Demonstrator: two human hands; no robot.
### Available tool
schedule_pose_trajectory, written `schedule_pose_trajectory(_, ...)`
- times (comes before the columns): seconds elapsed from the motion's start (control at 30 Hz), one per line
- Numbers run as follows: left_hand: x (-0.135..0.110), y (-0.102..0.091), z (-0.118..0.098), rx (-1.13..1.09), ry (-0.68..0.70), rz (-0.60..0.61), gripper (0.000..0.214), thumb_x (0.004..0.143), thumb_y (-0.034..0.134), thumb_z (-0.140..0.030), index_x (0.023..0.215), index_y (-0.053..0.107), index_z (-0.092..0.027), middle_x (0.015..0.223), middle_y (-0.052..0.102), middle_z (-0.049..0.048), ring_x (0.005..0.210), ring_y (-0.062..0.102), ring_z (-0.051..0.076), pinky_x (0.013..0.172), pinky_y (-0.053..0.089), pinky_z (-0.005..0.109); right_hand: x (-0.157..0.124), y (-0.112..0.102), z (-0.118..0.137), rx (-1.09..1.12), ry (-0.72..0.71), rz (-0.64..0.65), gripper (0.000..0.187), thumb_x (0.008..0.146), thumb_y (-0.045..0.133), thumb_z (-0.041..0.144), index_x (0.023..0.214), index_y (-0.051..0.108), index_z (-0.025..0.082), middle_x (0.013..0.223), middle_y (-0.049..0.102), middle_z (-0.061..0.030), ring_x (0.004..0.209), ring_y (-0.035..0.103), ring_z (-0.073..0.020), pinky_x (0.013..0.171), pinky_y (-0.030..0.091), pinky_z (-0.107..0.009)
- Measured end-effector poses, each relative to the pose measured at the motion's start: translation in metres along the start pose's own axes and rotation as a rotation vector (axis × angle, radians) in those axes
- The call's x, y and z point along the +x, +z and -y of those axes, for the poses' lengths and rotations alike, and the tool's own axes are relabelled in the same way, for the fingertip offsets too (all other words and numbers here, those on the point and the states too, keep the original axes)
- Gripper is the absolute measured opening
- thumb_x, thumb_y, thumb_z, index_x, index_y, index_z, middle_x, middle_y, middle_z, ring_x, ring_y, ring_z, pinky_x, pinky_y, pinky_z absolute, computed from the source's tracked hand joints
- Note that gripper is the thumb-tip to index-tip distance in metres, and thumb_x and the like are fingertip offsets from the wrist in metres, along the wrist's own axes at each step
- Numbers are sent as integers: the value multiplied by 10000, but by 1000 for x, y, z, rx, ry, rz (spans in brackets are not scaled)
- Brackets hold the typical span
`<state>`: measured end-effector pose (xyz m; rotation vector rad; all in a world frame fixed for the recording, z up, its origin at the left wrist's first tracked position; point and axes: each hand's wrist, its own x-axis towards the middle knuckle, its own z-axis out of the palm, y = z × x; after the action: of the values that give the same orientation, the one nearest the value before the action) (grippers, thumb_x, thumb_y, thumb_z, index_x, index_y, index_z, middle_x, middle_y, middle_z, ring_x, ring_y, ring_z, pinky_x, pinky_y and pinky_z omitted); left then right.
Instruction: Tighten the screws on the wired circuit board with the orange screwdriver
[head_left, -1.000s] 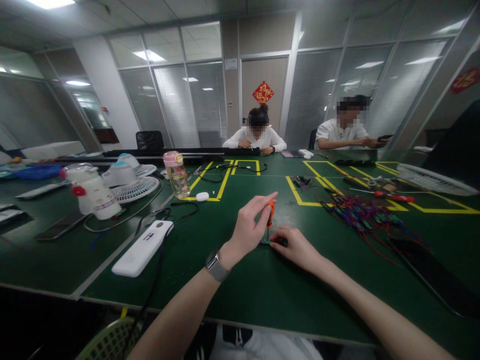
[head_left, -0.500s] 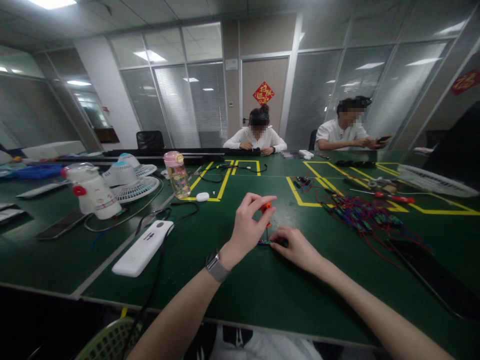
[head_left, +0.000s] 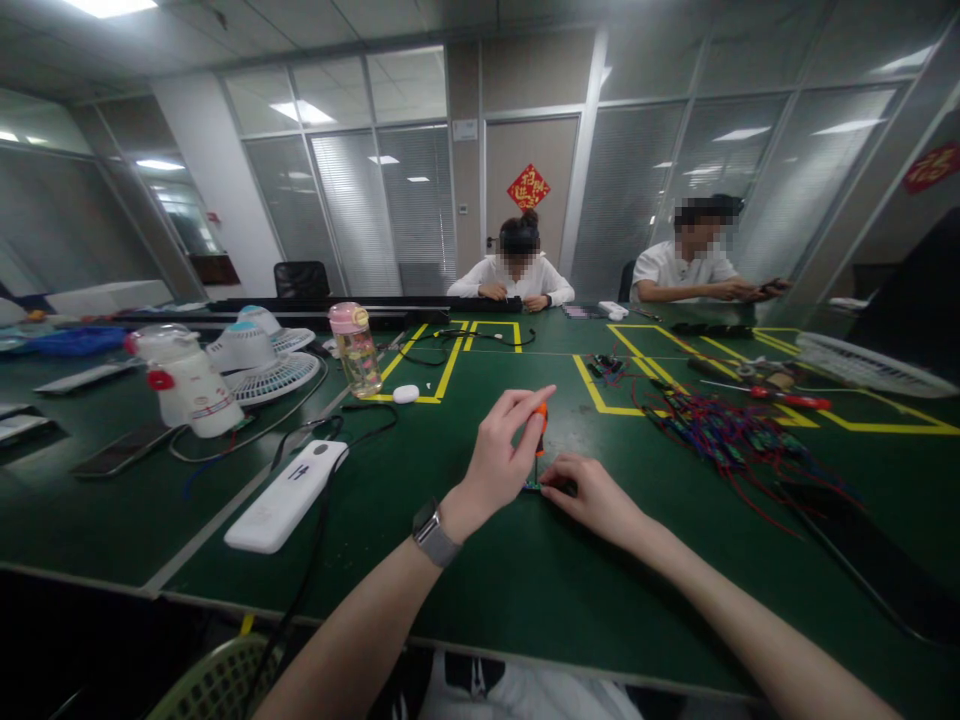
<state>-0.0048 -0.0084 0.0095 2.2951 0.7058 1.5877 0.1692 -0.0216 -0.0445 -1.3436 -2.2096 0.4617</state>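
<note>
My left hand, with a watch on its wrist, is closed around the orange handle of a small screwdriver. The screwdriver stands upright, and its thin dark shaft points down at a small green circuit board on the table. Part of the board is hidden behind my left hand. My right hand rests on the table to the right, its thumb and fingertips pressed at the board's right edge.
A tangle of red and blue wired boards lies to the right, beside a dark flat device. On the left are a white power bank, a pink-lided bottle and small fans. Two people sit across the table.
The fingers of my left hand have shifted slightly on the orange handle, which appears turned a little. My right hand stays in place at the board.
</note>
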Motion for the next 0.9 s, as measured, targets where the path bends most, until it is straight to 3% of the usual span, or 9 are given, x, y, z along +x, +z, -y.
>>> schedule_pose_trajectory(0.23,1,0,1,51,-23,-84,231,902,593,-222,1122,663,-204,929,566,39,862,575,161,793,493,292,-1,1,-1,7,-13,-3,124,824,589,170,859,708,169,854,657,-54,768,622,-187,718,491,-286)
schedule_pose_trajectory(0.4,2,-2,2,-17,15,-5,353,972,421,-166,1296,555,-206,1103,602,76,1029,580,176,907,475,322,-1,0,0,16,-11,0,126,826,588,168,856,711,170,856,655,-56,774,624,-191,731,494,-289)
schedule_pose_trajectory(0.6,2,-2,5,45,-37,-91,252,904,604,-237,1146,664,-208,927,567,34,860,577,154,797,486,283,-1,1,0,15,-3,-2,118,822,593,157,844,708,162,850,648,-58,765,622,-190,718,490,-285)
schedule_pose_trajectory(0.77,3,-3,7,-42,-18,-9,368,986,410,-168,1333,525,-207,1119,621,74,1027,589,167,913,467,322,0,2,-2,10,-11,-7,116,826,592,157,849,705,162,848,646,-58,768,615,-189,712,485,-285)
schedule_pose_trajectory(0.9,3,-2,6,11,-42,-42,278,927,568,-220,1196,635,-216,943,619,37,849,601,152,793,492,286,-1,2,-2,10,-8,-5,115,826,592,160,853,704,165,853,647,-58,771,614,-188,725,489,-290)
